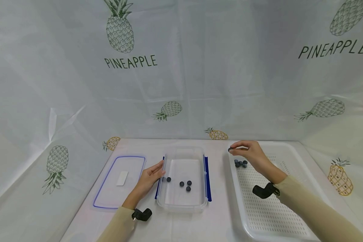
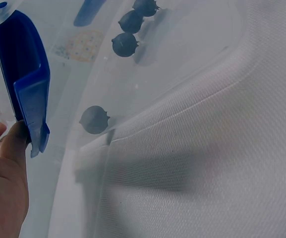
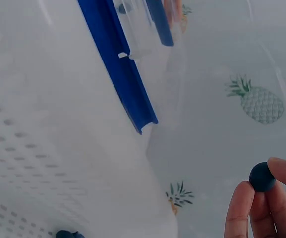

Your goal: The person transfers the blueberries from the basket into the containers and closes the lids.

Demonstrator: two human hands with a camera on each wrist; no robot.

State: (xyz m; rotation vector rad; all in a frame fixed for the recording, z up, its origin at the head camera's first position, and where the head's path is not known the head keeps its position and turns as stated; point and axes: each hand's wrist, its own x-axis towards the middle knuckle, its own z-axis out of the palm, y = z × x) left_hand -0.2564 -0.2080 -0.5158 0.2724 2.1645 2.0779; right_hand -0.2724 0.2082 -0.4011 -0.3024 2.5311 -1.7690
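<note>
In the head view my right hand [image 1: 250, 154] pinches a blueberry [image 1: 230, 149] between thumb and fingers, just over the far left rim of a white perforated basket [image 1: 272, 215]. The right wrist view shows that berry [image 3: 261, 177] at the fingertips. My left hand [image 1: 148, 179] grips the left side of a clear plastic container [image 1: 186, 168], its fingers by a blue side latch [image 2: 32, 84]. Several blueberries [image 1: 188, 189] lie on the container's floor. A small cluster of blueberries [image 1: 241, 163] sits in the basket's far left corner, below the right hand.
A clear lid with a blue seal [image 1: 109, 188] lies flat left of the container, a white label [image 1: 122, 178] on it. The container's right latch [image 1: 208, 178] hangs outward towards the basket. A pineapple-printed sheet [image 1: 181, 84] rises behind the white table.
</note>
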